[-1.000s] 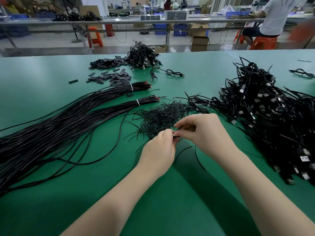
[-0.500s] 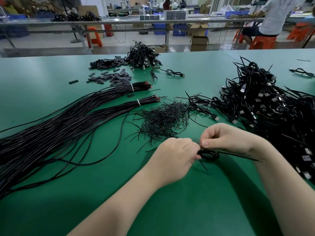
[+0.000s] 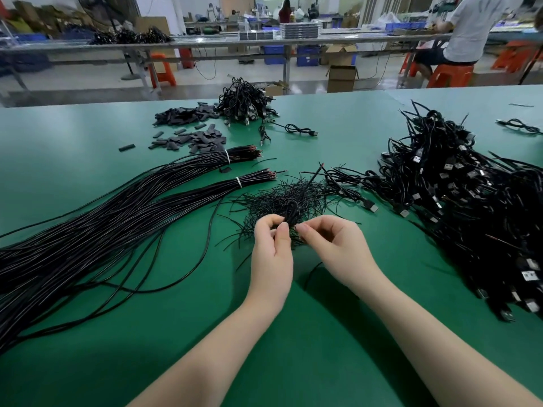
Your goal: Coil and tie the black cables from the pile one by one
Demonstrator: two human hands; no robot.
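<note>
Between my two hands stands a small coiled black cable (image 3: 292, 212), upright, its loose end pointing up and away. My left hand (image 3: 271, 251) pinches the coil's lower left side with thumb and fingers. My right hand (image 3: 332, 245) pinches its right side, at what looks like a thin tie. Just behind the coil lies a heap of short black twist ties (image 3: 282, 195). To the left, long straight black cables (image 3: 102, 218) lie in two bundles bound with white ties. At the right sits a large pile of coiled black USB cables (image 3: 470, 207).
Small black sleeve pieces (image 3: 191, 136) and a smaller heap of coiled cables (image 3: 244, 101) lie at the back of the green table (image 3: 293, 333). One loose coiled cable (image 3: 299, 130) lies beside them. A person sits on an orange stool beyond the far right edge.
Both hands have lifted the coil from the table in front of me to above the tie heap and turned it upright. The cable's end now points away instead of to the right.
</note>
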